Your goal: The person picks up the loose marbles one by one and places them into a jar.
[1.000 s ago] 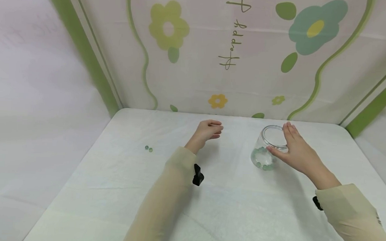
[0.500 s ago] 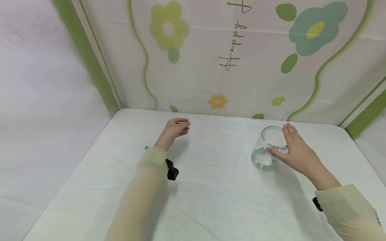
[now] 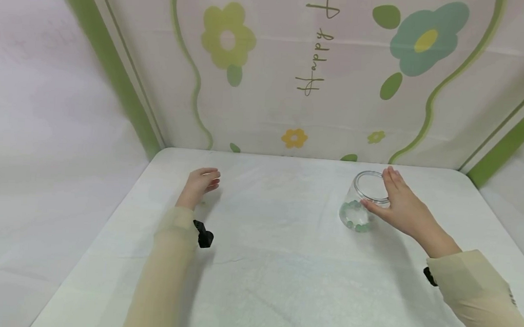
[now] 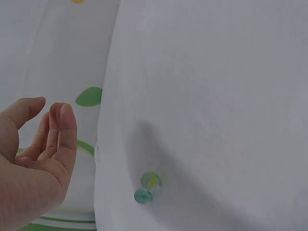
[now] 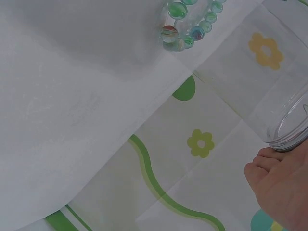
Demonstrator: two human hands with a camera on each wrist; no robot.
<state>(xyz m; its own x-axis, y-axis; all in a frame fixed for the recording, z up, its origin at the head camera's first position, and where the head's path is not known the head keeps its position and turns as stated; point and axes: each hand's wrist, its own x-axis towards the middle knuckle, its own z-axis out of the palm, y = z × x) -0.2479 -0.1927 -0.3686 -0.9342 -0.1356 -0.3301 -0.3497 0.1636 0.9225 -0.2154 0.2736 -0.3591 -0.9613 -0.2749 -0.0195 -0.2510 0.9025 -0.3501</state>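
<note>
My left hand [image 3: 199, 182] hovers over the left side of the table, its fingers loosely bent and nothing between them. Two small glass marbles lie below it on the cloth; in the left wrist view one is clear green with yellow [image 4: 151, 180], touching a teal one [image 4: 143, 196]. At the right, a clear round jar [image 3: 352, 194] stands upright without a lid. Green, teal and reddish marbles [image 5: 177, 10] ring its bottom. My right hand [image 3: 402, 206] rests against the jar's right side near the rim, fingers straight and thumb spread across the front.
A white cloth covers the table [image 3: 257, 280]. Behind it rises a white curtain [image 3: 264, 100] printed with flowers and green bands, and white side panels [image 3: 59, 174] close in the left and right.
My left hand has moved left across the table, from the middle to above the two marbles, which it now mostly hides in the head view. The right hand and jar have stayed put.
</note>
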